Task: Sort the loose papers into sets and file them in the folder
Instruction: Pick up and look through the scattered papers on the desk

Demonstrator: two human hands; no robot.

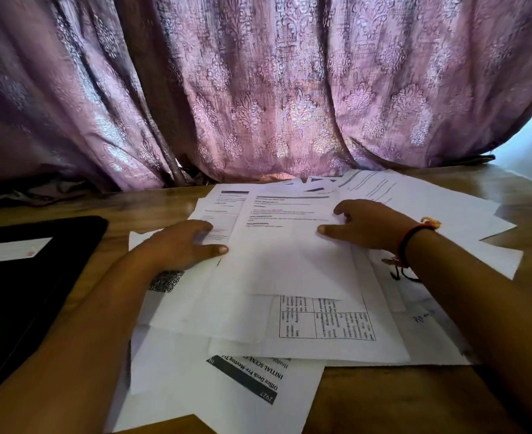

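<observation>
Several loose printed papers lie in an overlapping heap on the wooden table (383, 399). The top sheet (283, 255) carries short text headings. My left hand (180, 242) rests on the sheets at its left edge, thumb tip touching that edge. My right hand (371, 227) lies with spread fingers on its right edge. Under it show a sheet with a printed grid (327, 321), one with a QR code (167, 280) and one with a black header bar (242, 380). A black folder (23, 292) with a white label (14, 249) lies shut at the left.
A purple patterned curtain (258, 89) hangs right behind the table's far edge. Papers spread to the right as far as a sheet corner (502, 255). Bare wood shows between the folder and the heap, and at the front right.
</observation>
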